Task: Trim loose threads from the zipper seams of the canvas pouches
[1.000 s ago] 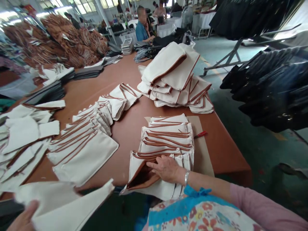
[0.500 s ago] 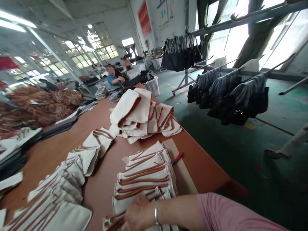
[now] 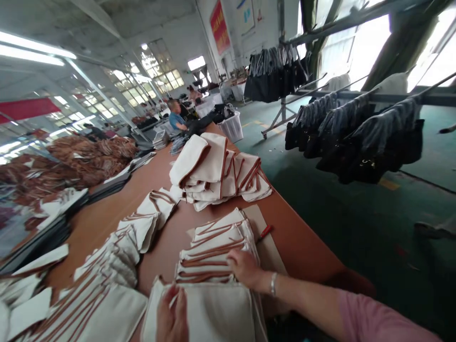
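Observation:
A cream fabric panel [image 3: 219,311] lies across the near end of a row of overlapping cream pieces with brown edging [image 3: 213,251]. At its upper left corner is my left hand [image 3: 173,313], thumb and fingers closed on the cloth. My right hand [image 3: 245,270], with a silver bracelet [image 3: 273,284] at the wrist, is over the row just beyond the panel's top edge. Its fingers are curled against the brown edging, and what lies between the fingertips is hidden.
A heap of cream pieces [image 3: 199,166] sits farther up the brown table [image 3: 295,237]. More overlapping pieces [image 3: 110,304] fan out at left. A red-handled tool [image 3: 265,232] lies near the right edge. Black bags [image 3: 370,156] hang at right. A person [image 3: 176,116] sits beyond.
My right hand has moved up and away over the row from its near end. My left hand has come into view. The cream panel now lies flat over the near pieces.

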The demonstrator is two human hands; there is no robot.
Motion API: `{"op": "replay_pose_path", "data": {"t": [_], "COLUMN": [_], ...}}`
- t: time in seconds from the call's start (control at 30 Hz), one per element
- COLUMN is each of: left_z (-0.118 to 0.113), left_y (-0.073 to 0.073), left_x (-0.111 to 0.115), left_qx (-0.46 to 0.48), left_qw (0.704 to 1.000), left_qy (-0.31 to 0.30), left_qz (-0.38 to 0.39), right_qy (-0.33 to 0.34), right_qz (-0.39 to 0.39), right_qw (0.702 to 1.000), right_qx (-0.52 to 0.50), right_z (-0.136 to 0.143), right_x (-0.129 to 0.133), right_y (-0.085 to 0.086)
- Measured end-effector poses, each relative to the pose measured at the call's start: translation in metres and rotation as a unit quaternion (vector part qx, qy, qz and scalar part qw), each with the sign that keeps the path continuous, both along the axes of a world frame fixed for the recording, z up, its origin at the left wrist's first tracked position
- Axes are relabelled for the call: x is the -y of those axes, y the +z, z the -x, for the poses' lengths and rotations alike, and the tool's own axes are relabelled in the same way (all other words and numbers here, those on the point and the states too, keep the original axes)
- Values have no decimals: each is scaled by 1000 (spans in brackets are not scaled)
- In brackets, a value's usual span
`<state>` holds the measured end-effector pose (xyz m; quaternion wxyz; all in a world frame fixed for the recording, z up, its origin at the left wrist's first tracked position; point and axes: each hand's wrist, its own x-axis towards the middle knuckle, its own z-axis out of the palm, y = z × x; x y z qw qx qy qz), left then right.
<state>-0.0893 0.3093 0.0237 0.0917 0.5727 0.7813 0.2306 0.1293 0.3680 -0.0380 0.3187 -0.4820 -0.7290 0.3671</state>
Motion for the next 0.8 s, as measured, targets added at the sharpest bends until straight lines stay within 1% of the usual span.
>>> {"op": "replay_pose_path", "data": {"t": [0.03,0.07,0.1,0.13,0.17,0.23,0.3,0.33,0.37,0.43,0.53,0.6,0.67,0.73,0.77,0.8], "left_z": [3,4,5,5,4,0,-4,-6,-7,-9,-10,-11,-12,-11,-10,-9], "left_y": [-13,-27,-39,-51,-61,-76,-83,-85,-87,-88,-88,-87,-83,-81,-81,-83], "left_x": [10,19,25,29,31,29,26,24,23,23,25,25,24,21,19,16], "left_qx": [-20,-54,-100,-145,-184,-233,-251,-254,-256,-256,-253,-253,-258,-258,-255,-250], "left_qw": [999,992,979,965,954,946,946,947,947,948,951,954,958,963,965,965], "left_qy": [-46,-111,-170,-210,-230,-219,-202,-196,-192,-188,-180,-162,-122,-74,-65,-75], "left_qz": [16,32,46,54,57,52,34,24,13,-2,-13,-14,-9,-9,-13,-18], "right_qy": [-33,-55,-66,-79,-92,-120,-149,-162,-173,-183,-203,-209,-174,-111,-82,-62], "right_qz": [15,26,37,45,55,118,184,203,210,206,215,203,156,96,75,63], "right_qw": [999,998,997,996,994,985,969,962,957,952,940,941,960,985,993,996], "right_qx": [0,0,3,4,-9,-38,-73,-89,-105,-136,-170,-173,-153,-91,-48,-7], "right_z": [-21,-41,-59,-76,-89,-105,-104,-99,-91,-71,-39,-16,6,28,37,45], "right_x": [11,23,37,51,64,87,98,98,95,80,50,30,10,-13,-26,-39], "right_y": [-14,-28,-42,-55,-66,-84,-94,-96,-96,-89,-69,-53,-40,-33,-32,-33]}}
